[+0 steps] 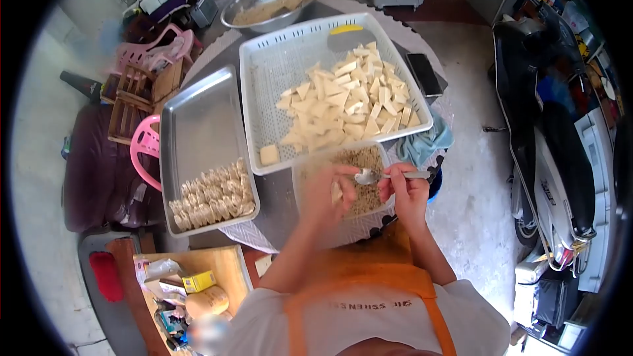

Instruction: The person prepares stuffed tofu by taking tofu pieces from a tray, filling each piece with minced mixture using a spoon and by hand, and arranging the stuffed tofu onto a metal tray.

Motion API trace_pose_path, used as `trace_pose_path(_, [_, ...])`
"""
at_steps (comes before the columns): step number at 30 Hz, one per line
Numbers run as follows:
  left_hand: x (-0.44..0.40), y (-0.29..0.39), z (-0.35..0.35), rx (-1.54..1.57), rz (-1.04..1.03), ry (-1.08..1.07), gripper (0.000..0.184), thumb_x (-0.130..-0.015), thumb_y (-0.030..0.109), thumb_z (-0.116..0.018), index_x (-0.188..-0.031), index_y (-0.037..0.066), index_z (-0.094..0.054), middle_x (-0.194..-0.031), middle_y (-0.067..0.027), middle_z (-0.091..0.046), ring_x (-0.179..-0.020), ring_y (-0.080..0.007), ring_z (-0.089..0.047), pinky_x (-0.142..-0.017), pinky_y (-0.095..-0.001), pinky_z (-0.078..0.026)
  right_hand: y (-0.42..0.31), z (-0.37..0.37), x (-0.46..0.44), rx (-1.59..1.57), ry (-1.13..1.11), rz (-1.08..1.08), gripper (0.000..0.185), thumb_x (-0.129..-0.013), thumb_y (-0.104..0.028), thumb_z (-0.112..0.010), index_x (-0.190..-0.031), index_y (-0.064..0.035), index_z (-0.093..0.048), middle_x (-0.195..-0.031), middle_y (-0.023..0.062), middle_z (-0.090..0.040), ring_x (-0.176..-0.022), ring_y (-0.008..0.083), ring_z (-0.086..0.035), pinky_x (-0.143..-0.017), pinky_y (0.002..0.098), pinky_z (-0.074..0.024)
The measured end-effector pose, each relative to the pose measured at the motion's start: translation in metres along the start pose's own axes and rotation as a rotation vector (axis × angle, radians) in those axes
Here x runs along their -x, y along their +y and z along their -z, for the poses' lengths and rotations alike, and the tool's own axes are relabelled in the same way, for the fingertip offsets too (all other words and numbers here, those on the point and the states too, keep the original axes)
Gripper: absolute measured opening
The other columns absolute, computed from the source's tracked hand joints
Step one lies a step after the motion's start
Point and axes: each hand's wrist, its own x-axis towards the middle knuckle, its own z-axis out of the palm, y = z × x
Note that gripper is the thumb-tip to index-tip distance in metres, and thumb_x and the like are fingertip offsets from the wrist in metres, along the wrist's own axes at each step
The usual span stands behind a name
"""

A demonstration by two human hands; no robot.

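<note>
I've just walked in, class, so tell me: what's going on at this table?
A person works with both hands over a tub of brown, crumbly mixture. The right hand holds a metal spoon; the left hand is beside its bowl, too blurred to read its grip. Behind the tub, pale cut pieces are heaped in a white plastic tray. Shaped pale pieces sit in rows at the near end of a metal tray.

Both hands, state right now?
Left hand: motion-blurred, can't tell if open or closed.
Right hand: closed, holding a metal spoon.
</note>
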Motion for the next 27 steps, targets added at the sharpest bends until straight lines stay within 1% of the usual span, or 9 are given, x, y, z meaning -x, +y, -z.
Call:
trace_pose_path(2, [0.002, 0.018, -0.002, 0.166, 0.261, -0.015, 0.049, -0.098, 0.034, -0.032, -0.057, 0.009, -0.04, -0.042, -0.0025, -0.035, -0.031, -0.0129, -0.03, -0.029, -0.0261, -0.023, 0.001, -0.001, 0.001, 0.001, -0.003, -0.003, 0.016, -0.095, -0.012, -0.046, -0.09, 0.0007, -0.055, -0.066, 0.0073, -0.06, -0.049, 0.01, -0.053, -0.046, 0.0217, -0.0431])
trace_pose_path(5, [-0.001, -0.01, 0.002, 0.471, 0.181, -0.087, 0.05, -0.098, 0.034, -0.032, -0.057, 0.007, -0.042, -0.042, -0.0018, -0.035, -0.032, -0.0131, -0.034, -0.03, -0.0262, -0.024, 0.0, -0.002, 0.003, 0.02, -0.002, -0.009, 0.016, -0.095, -0.012, -0.046, -0.092, 0.001, -0.055, -0.067, 0.0072, -0.06, -0.049, 0.0102, -0.053, -0.047, 0.0221, -0.0435])
trace_pose_path(8, [-0.009, -0.025, 0.014, 0.766, 0.241, -0.188, 0.044, -0.098, 0.035, -0.033, -0.067, 0.007, -0.045, -0.055, -0.0056, -0.046, -0.046, -0.0172, -0.047, -0.04, -0.0294, -0.038, -0.001, -0.002, 0.004, 0.022, 0.022, -0.01, 0.016, -0.095, -0.012, -0.047, -0.092, 0.0016, -0.055, -0.068, 0.0066, -0.06, -0.051, 0.0093, -0.053, -0.049, 0.0215, -0.0435])
trace_pose_path(11, [-0.008, -0.001, 0.002, 0.566, 0.089, 0.014, 0.034, -0.098, 0.035, -0.035, -0.082, 0.007, -0.046, -0.082, -0.0111, -0.055, -0.08, -0.0241, -0.059, -0.069, -0.0351, -0.047, -0.01, -0.005, 0.004, 0.046, 0.043, -0.039, 0.016, -0.094, -0.011, -0.047, -0.091, 0.0021, -0.056, -0.069, 0.0059, -0.06, -0.055, 0.008, -0.054, -0.052, 0.0201, -0.0435])
trace_pose_path(15, [-0.016, -0.007, 0.001, 0.361, -0.174, -0.116, 0.028, -0.098, 0.032, -0.033, -0.1, 0.006, -0.045, -0.111, -0.0141, -0.054, -0.12, -0.029, -0.046, -0.101, -0.0382, -0.031, -0.006, -0.012, 0.005, 0.038, -0.01, -0.16, 0.016, -0.094, -0.012, -0.048, -0.091, 0.0014, -0.057, -0.07, 0.0061, -0.062, -0.055, 0.0087, -0.056, -0.052, 0.0214, -0.0466])
trace_pose_path(18, [-0.014, -0.006, 0.0, 0.292, -0.14, -0.091, 0.022, -0.096, 0.025, -0.039, -0.104, 0.005, -0.044, -0.115, -0.0143, -0.053, -0.118, -0.0268, -0.048, -0.1, -0.0389, -0.034, -0.008, -0.02, 0.003, -0.005, -0.067, -0.283, 0.019, -0.094, -0.015, -0.048, -0.09, 0.0011, -0.058, -0.069, 0.0077, -0.062, -0.054, 0.0105, -0.057, -0.051, 0.0231, -0.0482])
trace_pose_path(21, [-0.011, -0.008, 0.007, 0.147, -0.247, -0.136, 0.022, -0.093, 0.018, -0.045, -0.11, 0.004, -0.043, -0.118, -0.0144, -0.053, -0.112, -0.0221, -0.051, -0.092, -0.0346, -0.042, -0.009, -0.018, -0.006, -0.165, 0.002, -0.265, 0.022, -0.094, -0.017, -0.048, -0.089, 0.0011, -0.058, -0.067, 0.0097, -0.062, -0.052, 0.0123, -0.057, -0.049, 0.0249, -0.0491])
trace_pose_path(24, [-0.007, 0.001, 0.013, 0.233, -0.117, -0.136, 0.025, -0.091, 0.011, -0.047, -0.115, 0.005, -0.046, -0.108, -0.0108, -0.055, -0.106, -0.0166, -0.052, -0.081, -0.0252, -0.047, -0.009, -0.009, -0.014, -0.114, 0.052, -0.183, 0.023, -0.094, -0.019, -0.048, -0.088, 0.0011, -0.058, -0.066, 0.0106, -0.061, -0.051, 0.0132, -0.057, -0.047, 0.0256, -0.0491])
trace_pose_path(27, [-0.011, -0.005, 0.016, 0.047, -0.18, -0.108, 0.021, -0.091, 0.015, -0.049, -0.109, 0.003, -0.05, -0.099, -0.008, -0.057, -0.092, -0.0134, -0.054, -0.072, -0.0256, -0.049, -0.011, -0.014, -0.015, -0.086, 0.019, -0.14, 0.02, -0.093, -0.017, -0.049, -0.089, 0.0014, -0.057, -0.066, 0.01, -0.061, -0.05, 0.0125, -0.056, -0.047, 0.0251, -0.0489])
